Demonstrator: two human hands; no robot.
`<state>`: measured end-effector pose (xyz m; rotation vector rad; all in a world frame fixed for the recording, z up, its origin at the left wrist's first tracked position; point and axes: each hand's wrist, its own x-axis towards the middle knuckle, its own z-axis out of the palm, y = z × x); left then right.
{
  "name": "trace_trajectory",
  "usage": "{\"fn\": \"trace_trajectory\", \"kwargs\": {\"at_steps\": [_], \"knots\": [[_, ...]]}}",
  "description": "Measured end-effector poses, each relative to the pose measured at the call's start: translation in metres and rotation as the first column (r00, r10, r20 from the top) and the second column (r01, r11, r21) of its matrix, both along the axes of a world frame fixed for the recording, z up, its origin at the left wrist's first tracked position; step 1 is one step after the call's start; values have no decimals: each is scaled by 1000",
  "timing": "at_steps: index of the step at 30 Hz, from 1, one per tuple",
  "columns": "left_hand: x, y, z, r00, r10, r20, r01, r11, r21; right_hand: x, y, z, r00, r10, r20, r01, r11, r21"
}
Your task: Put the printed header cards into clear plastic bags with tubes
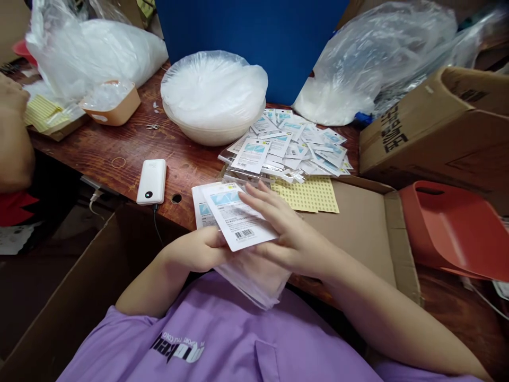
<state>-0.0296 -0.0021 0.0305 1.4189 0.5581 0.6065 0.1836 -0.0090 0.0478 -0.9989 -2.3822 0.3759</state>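
Note:
My left hand [199,249] is closed under a stack of clear plastic sleeves [254,281] and holds it near my chest. On top of the stack lies a white packet card [234,215] with a blue picture and a barcode; a second one peeks out behind it. My right hand [284,228] rests on the card's right edge, fingers stretched out and lying flat on it. Beyond my hands a loose pile of the same packets [290,146] is spread on the wooden table [119,143]. A yellow sticker sheet [312,193] lies beside that pile.
A white power bank [151,181] with a cable lies at the table's edge. A bowl with a white bag [214,95] stands in the middle, more plastic bags behind. Cardboard boxes [437,122] and a red bin [457,228] are at right. Another person's arm [14,138] shows at left.

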Motion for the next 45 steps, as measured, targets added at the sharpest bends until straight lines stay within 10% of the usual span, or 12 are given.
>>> {"fn": "trace_trajectory", "kwargs": {"at_steps": [9, 14, 20, 27, 33, 40, 45], "knots": [[12, 9, 0, 970, -239, 48, 241, 970, -43, -4, 9, -20, 915, -353, -197, 270, 896, -351], [22, 15, 2, 962, -264, -74, 272, 954, 127, 0, 15, -10, 873, -285, -395, 64, 871, -487], [22, 15, 10, 969, -217, -121, 241, 942, 233, 9, 7, 2, 940, -309, -144, 228, 884, -409], [25, 12, 20, 918, -326, -223, 391, 835, 388, 23, -12, 3, 904, -308, -298, 9, 708, -706], [28, 10, 5, 917, -399, -20, 397, 907, 138, 15, -22, -7, 837, -338, -431, 151, 899, -411], [24, 2, -13, 967, 18, 253, 115, 858, -501, 31, 53, -9, 763, -436, -477, 350, 899, -263], [-14, -3, -8, 903, 368, 220, -216, 834, -508, 53, 117, -20, 713, -696, -82, 661, 706, -254]]}}
